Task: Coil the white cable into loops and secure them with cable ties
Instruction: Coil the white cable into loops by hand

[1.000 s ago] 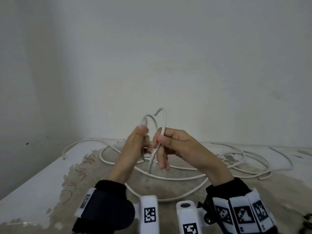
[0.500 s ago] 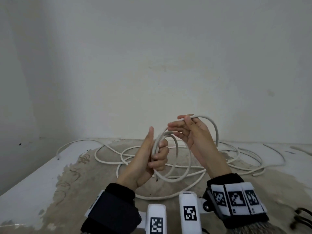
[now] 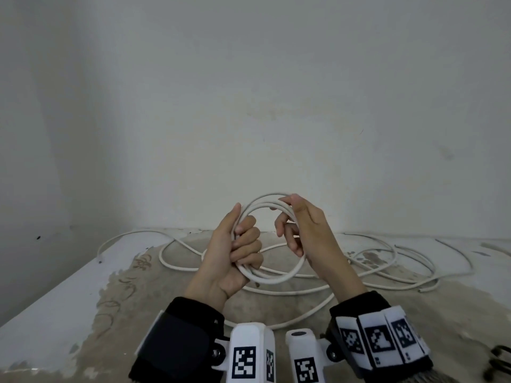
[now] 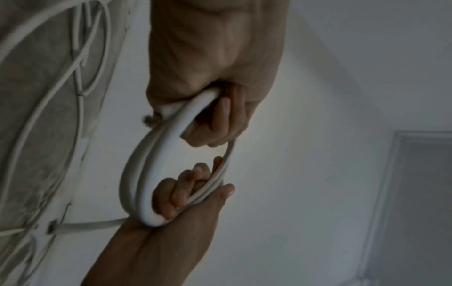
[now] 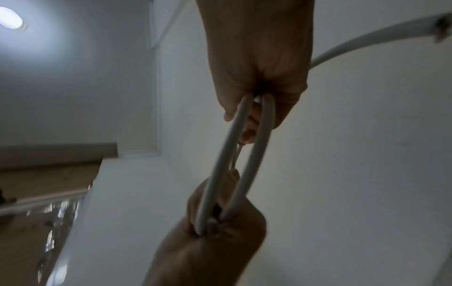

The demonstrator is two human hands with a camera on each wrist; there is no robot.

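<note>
A coil (image 3: 272,278) of white cable, about three turns, hangs upright between my hands above the table. My left hand (image 3: 240,230) grips the coil's left side, its fingers curled round the turns and its thumb straight up. My right hand (image 3: 287,214) holds the coil's upper right between its thumb and curled fingers. The left wrist view shows the coil (image 4: 146,174) running from my left hand (image 4: 215,123) down to my right hand (image 4: 190,193). In the right wrist view two turns (image 5: 220,164) span from my right hand (image 5: 254,116) to my left hand (image 5: 212,218). No cable tie is recognisable.
The rest of the white cable (image 3: 387,283) lies in loose, tangled loops on the worn table (image 3: 69,294) against a bare wall. A dark wiry object (image 3: 497,363) sits at the near right edge. The table's left edge drops off near the corner.
My right hand swung up and out with a length of cable, then laid it on as another turn. The coil has grown wider, and my left hand has shifted its grip round it.
</note>
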